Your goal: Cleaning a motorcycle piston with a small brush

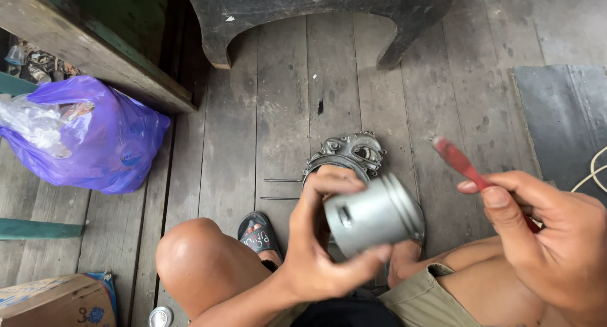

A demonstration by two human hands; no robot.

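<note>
Grey metal piston [374, 214] is out and clenched in the left hand [316, 251] above the knees, right hand [550, 238] gripping a red-handled tool [465, 166] not yet touching it; engine cover [346, 153] lies on the plank floor [278, 99].

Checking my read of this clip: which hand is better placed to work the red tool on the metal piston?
Right, most likely. The right hand grips the red tool with its tip free, while the left hand is wrapped around the piston.

We see a purple plastic bag [107, 137] on the plank floor [253, 125]. A cardboard box [54, 302] sits near it, and a dark stool [303, 11] stands beyond.
</note>
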